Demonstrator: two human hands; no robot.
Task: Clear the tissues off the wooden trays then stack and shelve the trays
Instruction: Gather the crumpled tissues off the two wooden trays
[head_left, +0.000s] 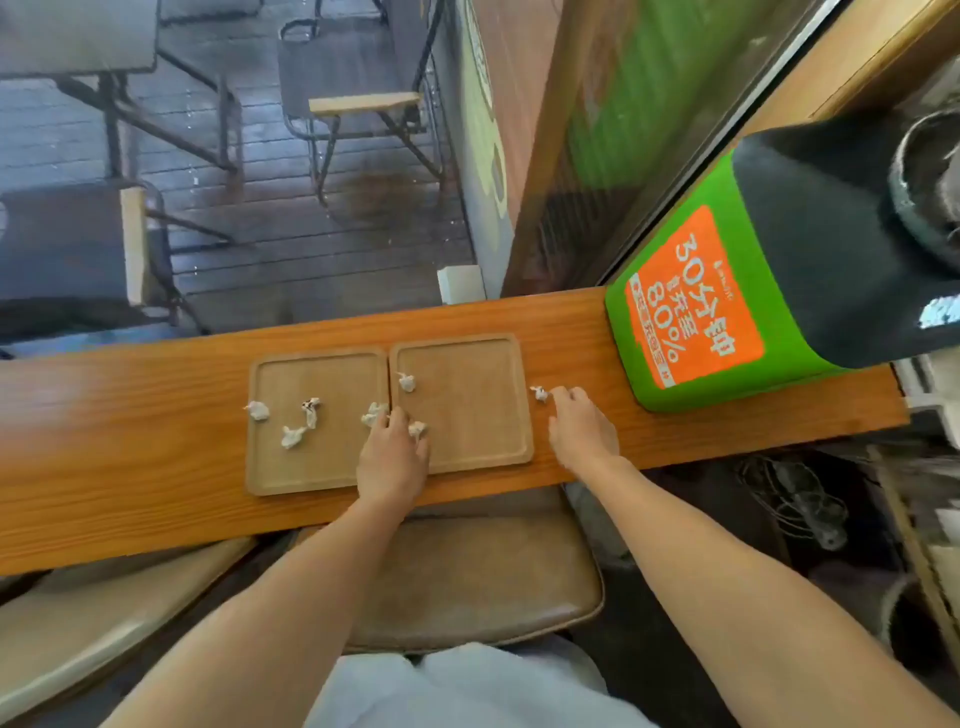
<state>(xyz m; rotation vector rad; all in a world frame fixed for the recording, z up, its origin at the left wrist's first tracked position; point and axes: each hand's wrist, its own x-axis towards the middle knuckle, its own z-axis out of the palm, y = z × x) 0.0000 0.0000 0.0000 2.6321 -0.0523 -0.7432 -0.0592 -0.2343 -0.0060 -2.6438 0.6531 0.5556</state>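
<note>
Running across the view, a wooden counter (130, 415) carries a green-and-black box (727, 291) at its right end and two trays (317, 462) side by side, edges touching, in the middle. The left hand (392, 457) lies palm down across the seam between the trays, fingers curled over two tissue wads (417, 429) there; whether it has closed on either I cannot tell. The right hand (582, 426) rests on the bare counter just right of the right tray, fingertips loosely bent and touching a wad (540, 393) that lies off the tray. Three more wads (293, 436) sit on the left tray, one (407, 382) on the right tray. Clearing looks barely begun; next, each hand needs to pinch its wad and lift it away before any stacking.
</note>
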